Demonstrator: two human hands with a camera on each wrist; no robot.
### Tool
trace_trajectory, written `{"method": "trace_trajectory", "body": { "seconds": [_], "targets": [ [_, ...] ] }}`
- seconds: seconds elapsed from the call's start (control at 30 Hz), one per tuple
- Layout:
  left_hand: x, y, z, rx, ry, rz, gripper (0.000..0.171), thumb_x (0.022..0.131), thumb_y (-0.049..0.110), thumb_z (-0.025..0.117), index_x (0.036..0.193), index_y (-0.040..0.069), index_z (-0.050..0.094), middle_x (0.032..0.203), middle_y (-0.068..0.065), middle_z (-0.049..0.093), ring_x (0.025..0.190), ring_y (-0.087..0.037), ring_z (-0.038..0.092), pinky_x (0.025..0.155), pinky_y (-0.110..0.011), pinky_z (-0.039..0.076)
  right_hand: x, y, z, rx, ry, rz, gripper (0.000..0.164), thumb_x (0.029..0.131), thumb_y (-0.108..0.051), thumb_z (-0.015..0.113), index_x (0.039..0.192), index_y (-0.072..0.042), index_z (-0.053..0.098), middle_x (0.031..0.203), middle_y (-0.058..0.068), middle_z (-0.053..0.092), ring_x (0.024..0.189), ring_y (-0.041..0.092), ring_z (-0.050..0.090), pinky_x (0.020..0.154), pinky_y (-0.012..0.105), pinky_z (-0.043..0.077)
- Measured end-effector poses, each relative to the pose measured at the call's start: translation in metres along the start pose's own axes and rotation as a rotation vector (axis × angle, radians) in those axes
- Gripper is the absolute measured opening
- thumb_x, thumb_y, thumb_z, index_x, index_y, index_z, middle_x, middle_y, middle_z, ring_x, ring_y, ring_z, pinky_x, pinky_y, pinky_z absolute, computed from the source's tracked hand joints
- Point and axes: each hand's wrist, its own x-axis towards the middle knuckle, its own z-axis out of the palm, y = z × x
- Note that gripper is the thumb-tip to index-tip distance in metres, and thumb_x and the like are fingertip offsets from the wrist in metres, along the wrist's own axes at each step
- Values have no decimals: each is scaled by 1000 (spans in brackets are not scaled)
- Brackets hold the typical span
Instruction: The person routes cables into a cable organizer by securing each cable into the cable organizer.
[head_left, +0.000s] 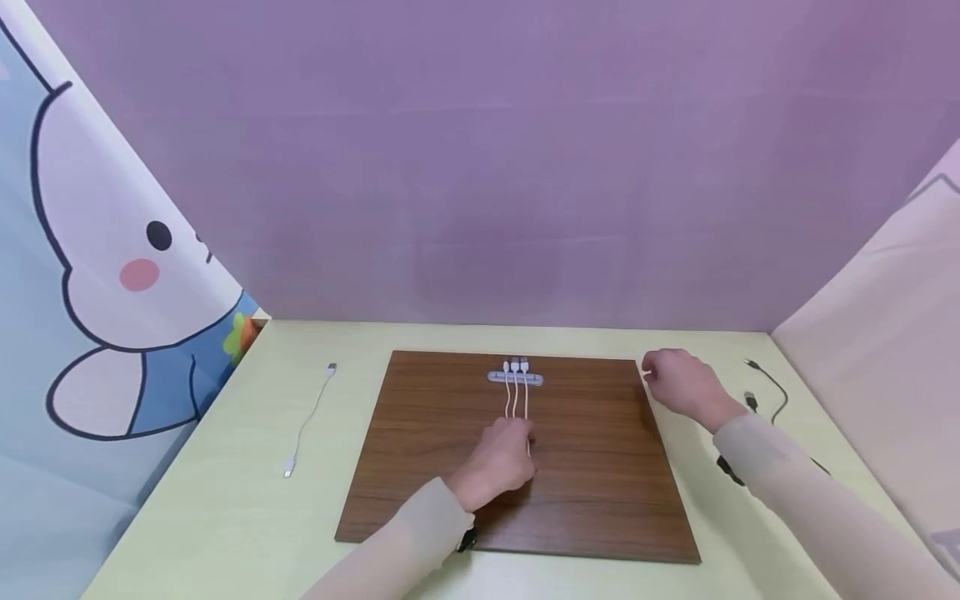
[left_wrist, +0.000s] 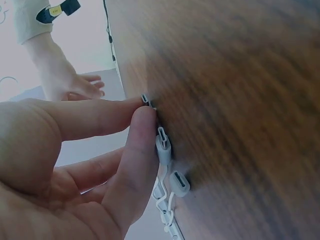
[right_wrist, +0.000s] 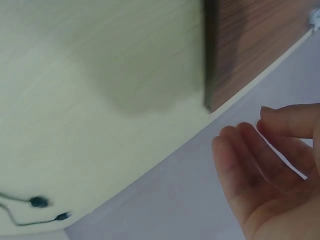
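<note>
My left hand (head_left: 501, 454) is over the middle of a dark wood-grain board (head_left: 435, 417). In the left wrist view, thumb and forefinger pinch a small cable connector (left_wrist: 145, 98) close to the board. Two other white connectors, a nearer one (left_wrist: 180, 182) and one beside the thumb (left_wrist: 163, 145), lie below it. Three white cables (head_left: 515, 400) run from the left hand up to a pale cable clip strip (head_left: 536, 380) near the board's far edge, their plugs sticking out beyond it. My right hand (head_left: 686, 385) hovers by the board's far right corner, fingers loosely bent, holding nothing.
A short white cable (head_left: 310, 421) lies on the pale table (head_left: 232, 500) left of the board. Dark cables (head_left: 784, 396) lie to the right, partly hidden by the right forearm. A purple curtain (head_left: 517, 183) hangs behind the table, with printed cloth (head_left: 105, 275) at the left.
</note>
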Motion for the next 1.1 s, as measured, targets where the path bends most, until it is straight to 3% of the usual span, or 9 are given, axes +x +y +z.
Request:
{"method": "trace_trajectory", "body": {
  "seconds": [0.17, 0.3, 0.37, 0.5, 0.73, 0.83, 0.93, 1.03, 1.1],
  "targets": [
    [1, -2, -2, 32, 5, -2, 31, 83, 3, 79, 113, -1, 70, 101, -12, 70, 78, -21, 60, 65, -32, 52, -4, 23, -4, -32, -10, 53, 19, 92, -7, 55, 102, 1, 69, 107, 24, 70, 81, 38, 67, 60, 54, 53],
    [1, -3, -2, 17, 0, -3, 30, 83, 2, 78, 112, -1, 70, 99, -12, 69, 74, -21, 57, 61, -30, 50, -8, 50, -6, -20, -49, 125, 14, 93, -9, 50, 85, -5, 61, 82, 14, 64, 65, 28, 57, 51, 43, 45],
    [1, -4, -2, 13, -3, -2, 29, 83, 2, 78, 110, -2, 70, 95, -12, 67, 72, -21, 56, 58, -30, 48, -10, 64, -8, -4, -74, 160, 14, 93, -10, 49, 84, -6, 59, 78, 12, 60, 63, 26, 52, 51, 41, 42],
    [2, -5, -3, 12, -7, -5, 29, 83, 2, 78, 111, -2, 70, 92, -11, 66, 70, -21, 56, 55, -30, 48, -15, 85, -13, 20, -100, 222, 16, 93, -13, 49, 94, -2, 62, 87, 17, 62, 69, 30, 53, 54, 46, 43],
    [3, -4, -4, 37, -8, -9, 29, 84, 5, 80, 111, 0, 70, 96, -10, 68, 74, -20, 56, 61, -30, 49, -21, 111, -17, -13, -149, 301, 17, 91, -15, 46, 78, -6, 53, 75, 14, 53, 69, 32, 51, 56, 46, 42],
    [3, -4, -4, 39, -2, -6, 30, 83, 5, 80, 111, 0, 70, 95, -10, 68, 75, -20, 57, 63, -32, 51, -24, 119, -17, 2, -177, 335, 18, 89, -15, 48, 84, 1, 55, 74, 15, 51, 69, 31, 51, 56, 44, 43],
    [4, -3, -3, 38, 2, -10, 30, 83, 6, 81, 110, 0, 70, 93, -10, 67, 75, -20, 58, 64, -32, 51, -26, 125, -14, 44, -212, 377, 32, 89, -14, 47, 100, 15, 54, 75, 17, 51, 64, 29, 51, 55, 40, 44],
    [4, -3, -3, 25, -1, -24, 29, 83, 6, 82, 109, 0, 70, 90, -9, 66, 75, -21, 57, 64, -33, 50, -29, 128, -11, 83, -235, 399, 34, 89, -13, 45, 101, 17, 52, 72, 15, 52, 56, 23, 52, 51, 36, 44],
    [3, -3, -2, 6, -8, -35, 29, 83, 6, 81, 109, 0, 70, 89, -8, 65, 74, -22, 56, 63, -33, 50, -30, 129, -8, 100, -240, 403, 27, 89, -12, 43, 93, 13, 51, 68, 13, 52, 51, 19, 52, 49, 33, 45]
  ]
}}
